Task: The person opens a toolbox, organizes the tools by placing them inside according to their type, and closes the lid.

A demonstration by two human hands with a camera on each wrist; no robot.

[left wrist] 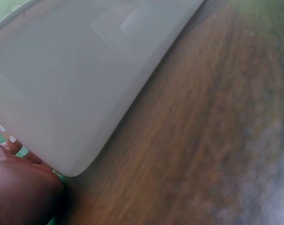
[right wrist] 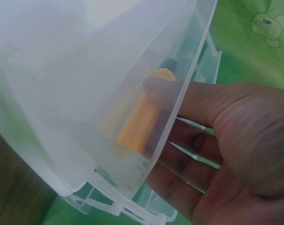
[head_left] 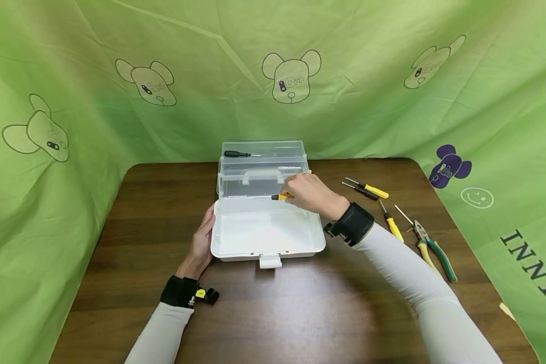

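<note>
A white toolbox (head_left: 268, 230) stands unfolded on the table, its translucent tiered trays (head_left: 264, 161) raised at the back. My left hand (head_left: 202, 242) holds the box's left side; in the left wrist view the box wall (left wrist: 80, 79) covers part of its fingers. Over the nearest tray, my right hand (head_left: 313, 193) pinches a screwdriver (head_left: 283, 196) by its yellow handle, the thin shaft pointing left. In the right wrist view the thumb and the yellow handle (right wrist: 139, 119) show through the clear tray wall. A black-handled screwdriver (head_left: 237, 153) lies in the rearmost tray.
Right of the box lie a yellow screwdriver (head_left: 376, 191), a black one (head_left: 367, 193) and another yellow one (head_left: 394, 227). Pliers (head_left: 429, 247) with yellow and green handles lie farther right, near a thin metal rod (head_left: 403, 215). Green cloth hangs behind the table.
</note>
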